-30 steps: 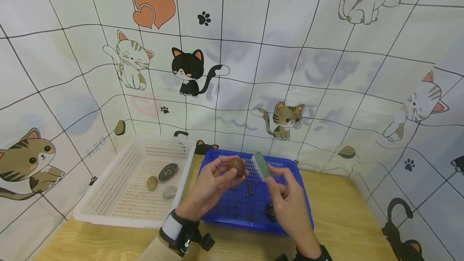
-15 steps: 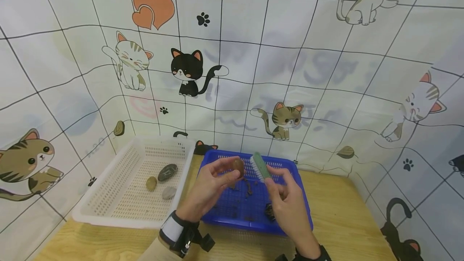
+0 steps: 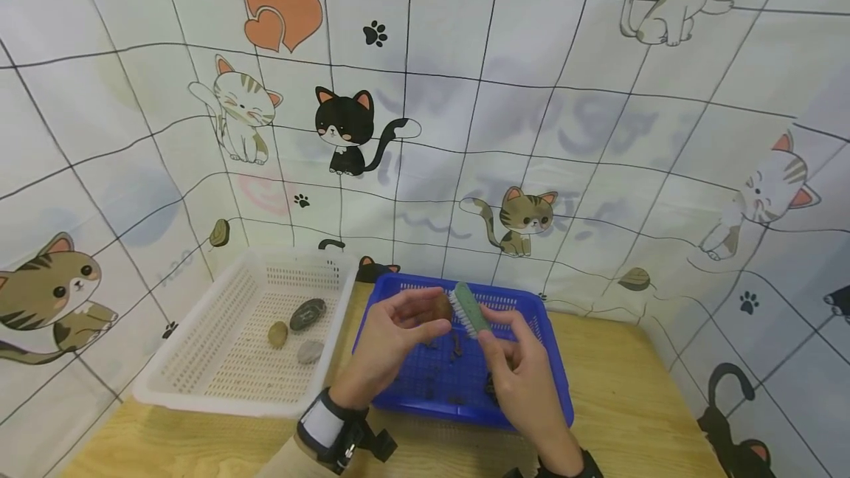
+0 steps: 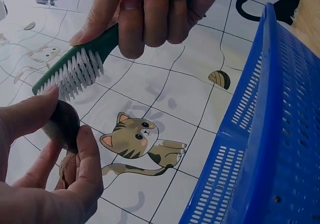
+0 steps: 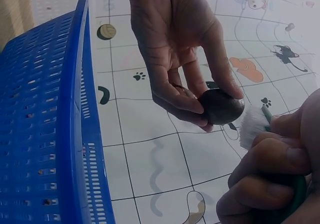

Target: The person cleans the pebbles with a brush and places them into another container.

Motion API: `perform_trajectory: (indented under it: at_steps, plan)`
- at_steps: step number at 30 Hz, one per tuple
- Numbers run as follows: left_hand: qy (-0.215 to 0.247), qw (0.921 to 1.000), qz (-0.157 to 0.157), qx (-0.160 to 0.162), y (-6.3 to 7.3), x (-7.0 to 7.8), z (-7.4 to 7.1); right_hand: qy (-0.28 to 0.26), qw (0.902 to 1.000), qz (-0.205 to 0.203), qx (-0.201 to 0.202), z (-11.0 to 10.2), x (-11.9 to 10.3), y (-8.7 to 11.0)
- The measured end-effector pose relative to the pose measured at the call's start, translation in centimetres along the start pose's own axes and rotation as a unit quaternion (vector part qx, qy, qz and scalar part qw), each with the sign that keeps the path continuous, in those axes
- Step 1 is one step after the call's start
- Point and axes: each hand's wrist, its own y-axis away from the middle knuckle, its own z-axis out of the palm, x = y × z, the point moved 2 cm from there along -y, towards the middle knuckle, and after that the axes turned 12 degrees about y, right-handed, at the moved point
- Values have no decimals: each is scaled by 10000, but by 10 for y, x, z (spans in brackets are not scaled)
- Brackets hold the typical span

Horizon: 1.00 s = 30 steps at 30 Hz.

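Observation:
A smooth brownish stone (image 3: 441, 307) is pinched between the thumb and fingers of my left hand (image 3: 392, 334), above the blue basket (image 3: 398, 413). It looks dark and rounded in the right wrist view, where the stone (image 5: 223, 106) faces the bristles. My right hand (image 3: 527, 375) grips a green brush (image 3: 470, 308) with white bristles turned toward the stone. In the left wrist view the brush (image 4: 75, 71) has its bristle tips close to the left thumb and stone; whether they touch I cannot tell.
Brown dirt bits (image 3: 457, 345) and a dark object (image 3: 491, 387), partly behind my right hand, lie in the blue basket. To its left stands a white basket (image 3: 219, 408) holding a dark stone (image 3: 308, 314), a yellowish stone (image 3: 277, 334) and a pale stone (image 3: 310, 352). Both baskets stand on a wooden table (image 3: 624, 389).
The brush has moved left, up to the stone. My left hand has turned the stone, so less of it shows in the head view.

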Motion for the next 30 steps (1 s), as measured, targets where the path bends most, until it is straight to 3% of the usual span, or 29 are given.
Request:
perform_trajectory:
  at_steps: [5,15,25,30]
  plan:
    - [-521,9980,298,207,2,3,2,26,10000,-6,-7,0,1,0]
    - [-813,9945,608,240,2,2,1,93,10000,0,-5,1,2,-1]
    - [-232,9993,297,5,0,0,-1,127,9999,2,9,1,4,-1]
    - [373,9984,114,-403,0,-1,-3,100,9999,42,5,0,4,-1]
